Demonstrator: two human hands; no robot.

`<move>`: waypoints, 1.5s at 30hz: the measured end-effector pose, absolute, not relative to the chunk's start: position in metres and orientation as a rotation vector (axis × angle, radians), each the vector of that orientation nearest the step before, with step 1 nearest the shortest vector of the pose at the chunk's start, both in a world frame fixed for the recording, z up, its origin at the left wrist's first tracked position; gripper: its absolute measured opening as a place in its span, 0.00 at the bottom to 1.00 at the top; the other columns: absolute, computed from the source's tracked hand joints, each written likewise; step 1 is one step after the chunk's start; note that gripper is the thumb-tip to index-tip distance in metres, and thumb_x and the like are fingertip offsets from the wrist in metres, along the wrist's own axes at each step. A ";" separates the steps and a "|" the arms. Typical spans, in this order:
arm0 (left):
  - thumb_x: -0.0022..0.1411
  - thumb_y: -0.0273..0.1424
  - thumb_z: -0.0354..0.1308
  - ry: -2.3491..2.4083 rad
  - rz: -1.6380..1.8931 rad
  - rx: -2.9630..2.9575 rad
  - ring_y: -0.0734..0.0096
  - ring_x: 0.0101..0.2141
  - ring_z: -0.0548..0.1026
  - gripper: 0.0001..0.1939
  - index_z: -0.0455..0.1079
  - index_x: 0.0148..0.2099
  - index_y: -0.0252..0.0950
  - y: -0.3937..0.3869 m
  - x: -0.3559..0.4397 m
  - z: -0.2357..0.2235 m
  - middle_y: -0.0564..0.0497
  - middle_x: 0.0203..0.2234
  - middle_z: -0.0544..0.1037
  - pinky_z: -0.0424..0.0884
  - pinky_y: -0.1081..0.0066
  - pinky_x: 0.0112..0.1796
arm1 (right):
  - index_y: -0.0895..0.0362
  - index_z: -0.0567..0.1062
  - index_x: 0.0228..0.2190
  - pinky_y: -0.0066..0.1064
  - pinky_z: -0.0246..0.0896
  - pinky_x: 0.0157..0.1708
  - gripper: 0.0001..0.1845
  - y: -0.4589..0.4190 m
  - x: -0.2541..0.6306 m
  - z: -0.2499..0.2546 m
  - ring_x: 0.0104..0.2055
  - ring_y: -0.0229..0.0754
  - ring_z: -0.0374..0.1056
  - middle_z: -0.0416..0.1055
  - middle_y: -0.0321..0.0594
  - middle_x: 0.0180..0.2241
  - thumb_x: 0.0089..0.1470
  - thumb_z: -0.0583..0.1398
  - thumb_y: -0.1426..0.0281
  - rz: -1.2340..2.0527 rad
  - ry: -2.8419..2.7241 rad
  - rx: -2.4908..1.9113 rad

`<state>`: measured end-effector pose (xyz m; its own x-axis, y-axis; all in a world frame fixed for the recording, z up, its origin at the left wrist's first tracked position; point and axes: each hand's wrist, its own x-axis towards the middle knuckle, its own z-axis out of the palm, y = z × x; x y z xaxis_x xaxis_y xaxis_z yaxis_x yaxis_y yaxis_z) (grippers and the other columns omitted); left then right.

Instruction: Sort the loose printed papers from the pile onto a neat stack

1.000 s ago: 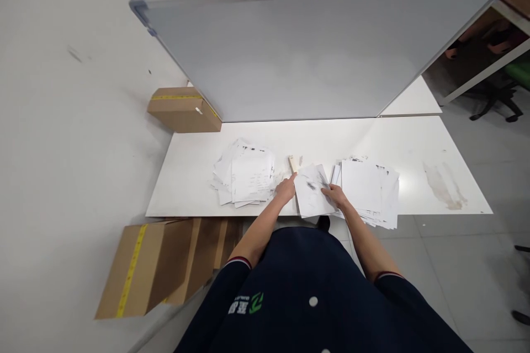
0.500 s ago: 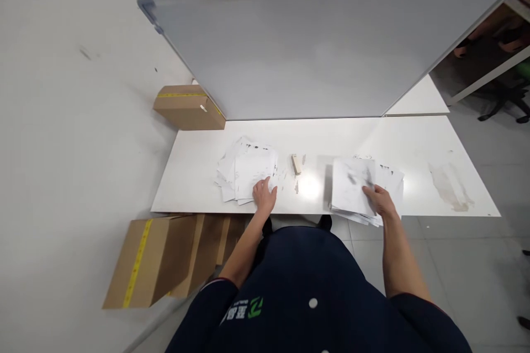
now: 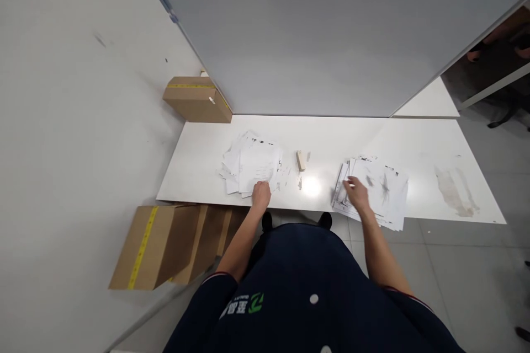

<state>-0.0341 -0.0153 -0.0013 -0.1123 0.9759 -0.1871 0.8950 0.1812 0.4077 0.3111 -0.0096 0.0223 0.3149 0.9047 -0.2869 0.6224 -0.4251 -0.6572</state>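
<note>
My left hand [image 3: 261,197] is closed at the near edge of a loose pile of white paper sheets [image 3: 255,162], its fingers curled over a sheet there. My right hand [image 3: 356,194] hovers over the left side of a second pile of papers [image 3: 393,193], fingers loosely bent and slightly apart, with nothing visible in them. A sheet with grey smudges [image 3: 376,179] lies on top of that second pile. Between the piles rests a small beige oblong thing [image 3: 300,160], perhaps a stapler, touched by neither hand.
A large whiteboard [image 3: 306,49] stands upright along the back of the white table [image 3: 327,138]. One cardboard box [image 3: 199,100] sits at the back left corner, and more boxes [image 3: 151,248] are below the left front. Brownish marks [image 3: 453,190] stain the table's right end.
The smudged sheet went from between both hands onto the right pile, and my right hand let go and moved left. My left hand moved to the left pile and closed at its edge.
</note>
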 end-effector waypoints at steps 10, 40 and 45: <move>0.62 0.30 0.45 1.815 0.578 1.992 0.66 0.35 0.68 0.14 0.70 0.31 0.36 -0.048 0.011 0.027 0.47 0.28 0.72 0.63 0.68 0.39 | 0.59 0.70 0.31 0.31 0.68 0.26 0.18 0.006 0.150 0.009 0.25 0.38 0.69 0.72 0.44 0.29 0.44 0.62 0.58 2.082 -0.710 -1.465; 0.53 0.39 0.55 2.306 0.152 1.688 0.49 0.51 0.58 0.29 0.56 0.55 0.32 -0.011 -0.022 -0.012 0.37 0.50 0.59 0.59 0.58 0.47 | 0.60 0.72 0.31 0.30 0.63 0.24 0.16 -0.026 0.203 -0.024 0.24 0.42 0.69 0.74 0.41 0.24 0.39 0.57 0.63 1.587 -0.726 -1.616; 0.56 0.38 0.53 2.193 0.115 1.821 0.53 0.50 0.59 0.26 0.59 0.53 0.29 -0.014 -0.030 -0.008 0.37 0.48 0.62 0.58 0.60 0.49 | 0.60 0.71 0.31 0.30 0.63 0.25 0.16 -0.028 0.204 -0.030 0.24 0.41 0.68 0.74 0.41 0.24 0.40 0.57 0.62 1.591 -0.754 -1.624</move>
<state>-0.0303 -0.0138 -0.0083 -0.1606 0.9725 -0.1686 0.9495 0.1989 0.2428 0.2041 -0.0281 -0.0298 0.0629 0.8210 -0.5674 -0.0805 -0.5625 -0.8229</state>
